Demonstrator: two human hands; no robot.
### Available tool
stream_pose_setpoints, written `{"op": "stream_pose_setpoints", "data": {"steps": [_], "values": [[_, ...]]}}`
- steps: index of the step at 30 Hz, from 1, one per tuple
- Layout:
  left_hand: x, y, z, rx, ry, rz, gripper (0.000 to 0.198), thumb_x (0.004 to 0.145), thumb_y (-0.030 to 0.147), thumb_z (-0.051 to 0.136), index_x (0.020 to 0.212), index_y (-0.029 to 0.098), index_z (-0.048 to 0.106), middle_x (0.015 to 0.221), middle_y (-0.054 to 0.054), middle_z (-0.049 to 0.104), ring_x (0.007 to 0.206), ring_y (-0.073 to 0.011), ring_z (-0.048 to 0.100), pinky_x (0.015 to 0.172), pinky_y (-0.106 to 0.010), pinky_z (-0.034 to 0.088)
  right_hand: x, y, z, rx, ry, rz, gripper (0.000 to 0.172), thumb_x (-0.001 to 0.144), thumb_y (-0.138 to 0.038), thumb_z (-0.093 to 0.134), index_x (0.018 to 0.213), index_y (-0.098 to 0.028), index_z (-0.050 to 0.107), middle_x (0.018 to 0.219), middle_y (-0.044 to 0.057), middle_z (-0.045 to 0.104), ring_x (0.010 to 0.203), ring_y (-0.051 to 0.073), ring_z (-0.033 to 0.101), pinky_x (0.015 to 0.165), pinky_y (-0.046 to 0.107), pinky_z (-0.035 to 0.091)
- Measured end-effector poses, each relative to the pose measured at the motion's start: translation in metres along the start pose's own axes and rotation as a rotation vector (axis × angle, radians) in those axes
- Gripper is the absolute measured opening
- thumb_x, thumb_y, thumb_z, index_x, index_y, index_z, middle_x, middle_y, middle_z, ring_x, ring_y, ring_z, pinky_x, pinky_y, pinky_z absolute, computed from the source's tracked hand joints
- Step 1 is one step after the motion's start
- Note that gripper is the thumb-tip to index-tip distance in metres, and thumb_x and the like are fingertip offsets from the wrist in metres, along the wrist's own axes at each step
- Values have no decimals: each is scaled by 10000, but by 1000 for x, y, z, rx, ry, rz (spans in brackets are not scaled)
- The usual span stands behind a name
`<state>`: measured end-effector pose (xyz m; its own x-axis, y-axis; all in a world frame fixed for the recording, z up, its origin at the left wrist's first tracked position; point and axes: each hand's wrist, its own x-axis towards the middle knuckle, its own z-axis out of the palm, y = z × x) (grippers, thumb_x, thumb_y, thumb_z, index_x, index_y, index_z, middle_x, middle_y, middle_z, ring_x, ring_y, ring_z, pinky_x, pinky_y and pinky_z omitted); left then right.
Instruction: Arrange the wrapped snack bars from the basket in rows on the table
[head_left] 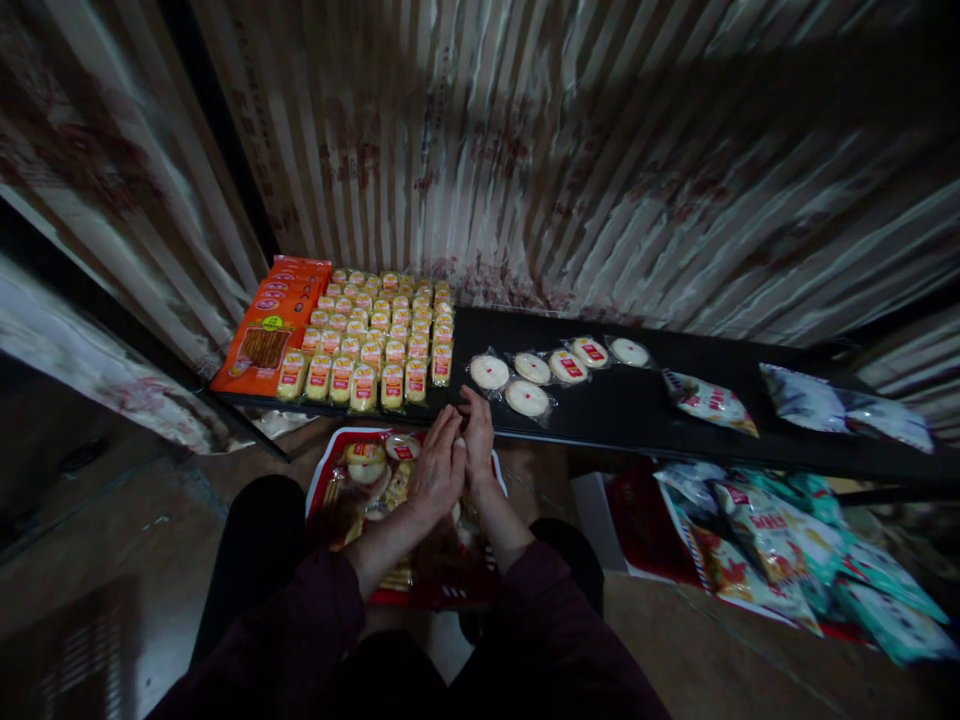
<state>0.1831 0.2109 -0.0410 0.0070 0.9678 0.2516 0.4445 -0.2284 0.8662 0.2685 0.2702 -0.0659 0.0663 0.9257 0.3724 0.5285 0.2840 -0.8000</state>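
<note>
pressing left hand point(439, 465) flat against right hand point(478, 435), fingers up, right at the front edge of the black bench point(622, 410) and above the red tray point(324, 478) of wrapped snacks. showing a pale sliver point(459, 443) between the palms, maybe a small packet. cannot tell for sure, so cannot tell whether either grip is closed on anything or merely pressed against the other hand.

lying just beside the right fingertips: the nearest round cake point(527, 398), close to the bench edge, with four more round cakes point(559, 362) in a loose row behind it. standing just left of the hands: tight rows of yellow packets point(375, 335), front row near the edge, and beyond them orange packs point(271, 325).

likely trouble, judged from this:

- brushing the nearest round cake with a knuckle or sleeve and sliding it over the edge, down onto the tray or the floor.
- squeezing too hard between flat palms and cracking anything soft held there.
- letting it slip downward, given the weak hold of flat palms, and losing it among the packets in the tray.
- swinging left and toppling the front row of yellow packets, packed close enough to fall in a chain.
- working in dim light, with labels hard to read, and setting a packet among the wrong kind.
</note>
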Motion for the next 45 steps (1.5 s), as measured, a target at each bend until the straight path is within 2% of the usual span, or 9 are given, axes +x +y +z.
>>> {"op": "stream_pose_setpoints", "data": {"steps": [7,12,18,20,25,28,33,37,45], "values": [[-63,-19,5,94,-192,-40,463,901,234,306,1306,114,496,1441,-144,440,1377,-209,347,1152,-444,293,-73,23,-2,12,-121,120,476,787,-144,342,1199,-228,567,1147,57,613,1123,187,520,1023,391,406],[-87,-35,10,116,-199,-104,460,899,232,307,1299,114,502,1412,-150,474,1358,-215,378,1137,-452,321,-97,29,5,52,-251,236,429,797,-133,355,1113,-242,624,1043,30,669,1058,173,570,985,339,434],[-87,-66,6,263,-48,-258,401,847,169,408,1216,127,557,1385,-147,493,1381,-261,325,1153,-510,254,-122,36,19,3,-268,305,352,749,-143,464,1037,-177,662,1056,83,691,981,211,625,955,399,473],[-86,-82,2,318,-10,-325,428,804,117,438,1216,127,551,1356,-152,516,1355,-270,366,1137,-500,287,-127,37,24,-24,-302,308,349,761,-136,463,1049,-181,656,1060,83,695,983,210,636,946,408,484],[-87,-107,-8,417,-20,-355,519,737,52,453,1246,116,530,1287,-169,566,1278,-287,458,1093,-497,343,-127,30,28,-141,-349,181,329,795,-135,458,1051,-173,661,1067,107,693,1018,225,633,949,400,483],[-89,-107,-10,443,-79,-308,577,715,51,465,1288,108,503,1294,-173,563,1283,-300,449,1093,-498,336,-127,26,30,-156,-391,148,353,801,-130,456,1089,-190,652,1075,97,701,1021,224,641,961,395,478],[-93,-100,-7,482,-108,-274,603,742,75,452,1345,90,445,1338,-181,518,1298,-296,419,1111,-490,301,-126,28,37,-70,-416,283,409,778,-107,448,1137,-202,620,1024,64,725,959,199,677,930,378,504],[-97,-104,-3,487,-141,-289,665,675,52,502,1336,103,454,1361,-174,479,1305,-302,399,1109,-484,308,-125,36,39,11,-393,366,392,766,-127,463,1122,-183,619,1032,75,718,980,194,669,949,390,491],[-94,-109,0,269,6,-363,643,668,7,490,1294,157,498,1311,-134,513,1293,-261,431,1093,-451,357,-127,39,37,266,-345,453,371,750,-147,469,1083,-213,621,1002,44,722,968,172,673,933,380,507]]}}
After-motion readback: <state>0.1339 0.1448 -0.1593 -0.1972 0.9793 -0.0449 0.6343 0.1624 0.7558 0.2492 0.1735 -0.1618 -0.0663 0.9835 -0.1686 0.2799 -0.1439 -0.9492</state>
